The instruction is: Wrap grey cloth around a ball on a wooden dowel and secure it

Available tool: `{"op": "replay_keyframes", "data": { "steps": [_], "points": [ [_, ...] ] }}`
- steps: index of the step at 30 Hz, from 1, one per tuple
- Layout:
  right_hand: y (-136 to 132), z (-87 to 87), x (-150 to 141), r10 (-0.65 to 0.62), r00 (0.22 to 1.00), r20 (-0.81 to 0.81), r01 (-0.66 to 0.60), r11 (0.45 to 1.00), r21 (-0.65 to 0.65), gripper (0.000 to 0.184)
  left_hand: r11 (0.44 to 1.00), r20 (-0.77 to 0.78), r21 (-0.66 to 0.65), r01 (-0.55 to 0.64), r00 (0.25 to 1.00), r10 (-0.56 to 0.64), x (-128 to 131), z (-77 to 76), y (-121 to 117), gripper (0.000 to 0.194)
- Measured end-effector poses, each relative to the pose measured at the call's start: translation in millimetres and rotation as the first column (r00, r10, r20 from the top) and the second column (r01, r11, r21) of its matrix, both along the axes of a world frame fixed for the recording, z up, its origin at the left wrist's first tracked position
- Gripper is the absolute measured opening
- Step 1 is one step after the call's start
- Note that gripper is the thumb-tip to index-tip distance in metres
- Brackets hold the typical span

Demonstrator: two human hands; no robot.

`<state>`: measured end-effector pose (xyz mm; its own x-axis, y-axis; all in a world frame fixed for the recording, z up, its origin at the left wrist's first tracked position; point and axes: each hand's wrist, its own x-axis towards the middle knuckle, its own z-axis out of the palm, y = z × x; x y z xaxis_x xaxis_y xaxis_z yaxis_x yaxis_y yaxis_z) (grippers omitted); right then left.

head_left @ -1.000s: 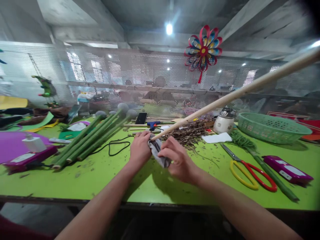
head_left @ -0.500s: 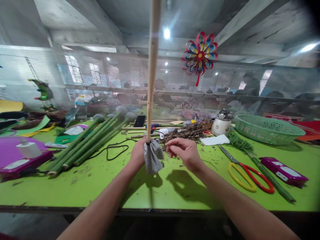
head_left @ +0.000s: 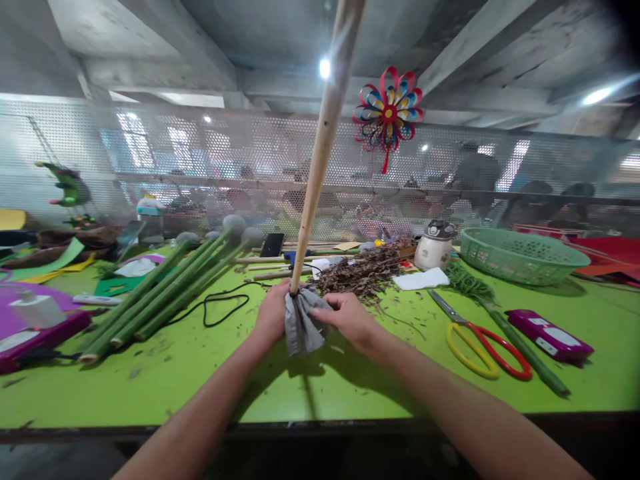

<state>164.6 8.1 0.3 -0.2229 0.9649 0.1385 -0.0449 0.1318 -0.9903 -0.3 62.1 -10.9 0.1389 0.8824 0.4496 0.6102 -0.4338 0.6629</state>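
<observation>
A long pale wooden stick (head_left: 315,173) rises in front of me, its top leaning right. Grey cloth (head_left: 303,328) is bunched around the stick's lower end and hangs down in folds. My left hand (head_left: 273,310) is closed around the gathered cloth at the left of the stick; its fingertips are hidden behind the cloth. My right hand (head_left: 350,319) pinches the cloth's right edge between thumb and fingers. Behind my hands lies a heap of dried brown plant stems (head_left: 363,268).
Green-wrapped sticks with grey round heads (head_left: 165,290) lie at left, beside a black cord (head_left: 205,308). Scissors with red and yellow handles (head_left: 483,340), a purple box (head_left: 549,335) and a green basket (head_left: 523,257) are at right. A perforated metal screen (head_left: 280,153) stands behind the table.
My right hand has moved left and down and taken hold of the cloth, where before it hovered apart. The stick has tipped its top to the right.
</observation>
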Motion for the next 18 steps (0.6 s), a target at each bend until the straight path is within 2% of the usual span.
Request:
{"op": "replay_keyframes", "data": {
  "steps": [3,6,8,11,14,16,18],
  "points": [
    [-1.0,5.6,5.5,0.053,0.997,-0.06,-0.051,0.998,0.032,0.026,1.0,-0.045,0.004,-0.006,0.999,0.006,-1.6,3.4,-1.7,0.029],
    [-1.2,8.2,9.8,0.087,0.995,-0.039,-0.084,0.994,0.073,0.031,1.0,-0.079,-0.014,-0.027,0.997,0.026,-2.8,6.9,-4.3,0.031],
    [-1.8,8.4,11.9,0.095,0.995,0.042,-0.1,0.988,0.118,0.033,0.998,-0.081,-0.042,-0.048,0.996,0.044,-2.8,8.0,-5.4,0.032],
    [-2.6,10.4,15.8,0.109,0.948,0.3,-0.193,0.944,0.269,0.039,0.998,-0.089,-0.027,-0.06,0.994,0.057,-3.2,8.4,-6.1,0.03],
    [0.0,16.8,21.6,-0.032,0.867,0.497,-0.223,0.867,0.445,0.038,0.998,-0.116,0.039,-0.053,0.992,0.057,-4.9,9.0,-7.2,0.029],
    [4.1,23.9,27.3,-0.161,0.854,0.494,-0.127,0.858,0.499,0.038,0.995,-0.161,0.083,-0.053,0.985,0.065,-6.0,10.0,-8.4,0.028],
    [7.8,32.6,35.2,-0.252,0.833,0.492,-0.029,0.869,0.495,0.042,0.992,-0.198,0.114,-0.063,0.977,0.085,-6.4,11.2,-9.4,0.028]
  ]
}}
